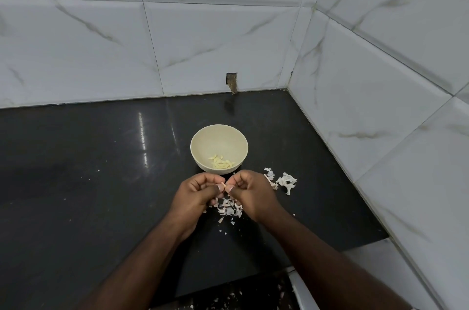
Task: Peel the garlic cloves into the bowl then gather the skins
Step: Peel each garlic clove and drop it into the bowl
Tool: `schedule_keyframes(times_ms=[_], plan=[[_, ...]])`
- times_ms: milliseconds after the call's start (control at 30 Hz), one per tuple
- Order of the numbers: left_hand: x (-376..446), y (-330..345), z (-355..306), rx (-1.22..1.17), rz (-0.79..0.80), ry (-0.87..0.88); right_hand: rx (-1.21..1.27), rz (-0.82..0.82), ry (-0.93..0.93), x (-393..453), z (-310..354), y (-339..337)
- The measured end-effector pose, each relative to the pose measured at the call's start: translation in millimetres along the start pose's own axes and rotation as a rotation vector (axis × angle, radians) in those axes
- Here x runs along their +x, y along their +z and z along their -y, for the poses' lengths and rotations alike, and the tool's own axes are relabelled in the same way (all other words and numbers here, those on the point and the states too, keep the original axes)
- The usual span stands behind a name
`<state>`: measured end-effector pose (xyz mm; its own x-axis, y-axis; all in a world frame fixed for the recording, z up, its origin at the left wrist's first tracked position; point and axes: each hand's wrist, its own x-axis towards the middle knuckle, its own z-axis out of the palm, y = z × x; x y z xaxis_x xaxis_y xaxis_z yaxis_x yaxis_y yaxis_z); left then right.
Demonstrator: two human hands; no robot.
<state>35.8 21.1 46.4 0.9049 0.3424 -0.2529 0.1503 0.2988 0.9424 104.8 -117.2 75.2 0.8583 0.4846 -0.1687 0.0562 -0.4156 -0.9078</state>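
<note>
My left hand and right hand meet thumb to thumb just in front of the round cream bowl, both pinching 1 small pinkish garlic clove between the fingertips. Peeled pale yellow cloves lie in the bowl's bottom. Papery white skins are scattered on the glossy black counter under my hands, with more skin scraps to the right.

One head-worn camera looks forward and down, close above both hands' fingers, toward the tiled corner beyond them.
</note>
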Motion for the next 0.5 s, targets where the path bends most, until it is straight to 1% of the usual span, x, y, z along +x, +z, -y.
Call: schedule_keyframes(times_ms=[67, 133, 233, 367, 500], plan=[[-0.5, 1.1, -1.1, -0.006, -0.005, 0.007, 0.113, 0.032, 0.079, 0.0, 0.9, -1.0], [-1.8, 2.6, -2.6, 0.048, -0.004, 0.044, 0.152, 0.052, 0.151, 0.3, 1.5, -2.0], [-2.6, 1.1, -2.2, 0.146, 0.036, 0.093, 0.109, 0.048, 0.2, 0.9, -0.7, -1.5], [-2.7, -3.0, 0.2, 0.214, 0.085, 0.107, 0.048, 0.051, 0.25, 1.1, -2.0, 0.9], [-1.4, -4.1, -0.2, 0.216, 0.08, 0.117, 0.1, 0.102, 0.304, 1.5, 1.9, -0.1]])
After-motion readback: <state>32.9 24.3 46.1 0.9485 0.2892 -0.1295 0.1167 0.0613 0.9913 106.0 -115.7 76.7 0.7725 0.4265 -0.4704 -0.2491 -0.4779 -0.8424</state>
